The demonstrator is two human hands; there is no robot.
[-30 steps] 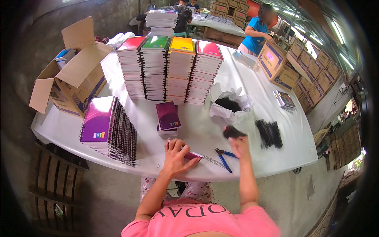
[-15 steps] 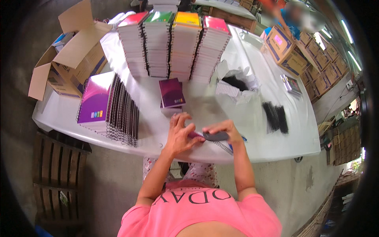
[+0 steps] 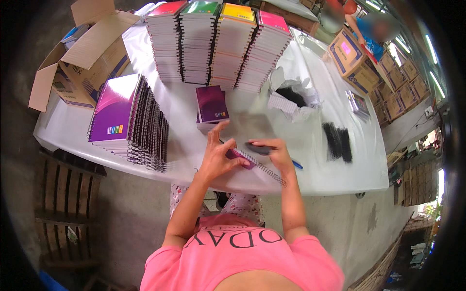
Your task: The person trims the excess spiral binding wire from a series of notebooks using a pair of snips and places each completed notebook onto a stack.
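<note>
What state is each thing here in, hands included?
Left hand: closed on a purple notebook
Purple notebook: held, partly hidden
Right hand: closed on a dark object, kind unclear
Wire coil: one end sticking out past the notebook
Left carton: flaps open
White wrapping: open, dark contents showing
Left purple pile: coil-bound, covers closed

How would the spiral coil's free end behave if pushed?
The spiral coil probably flexes springily: thin strand, open loops. Likely light, being mostly gaps. Its long end, extending past the purple notebook, may swing sideways or snag.

Glare whitens a purple cover (image 3: 115, 109); fisheye edges darken.
</note>
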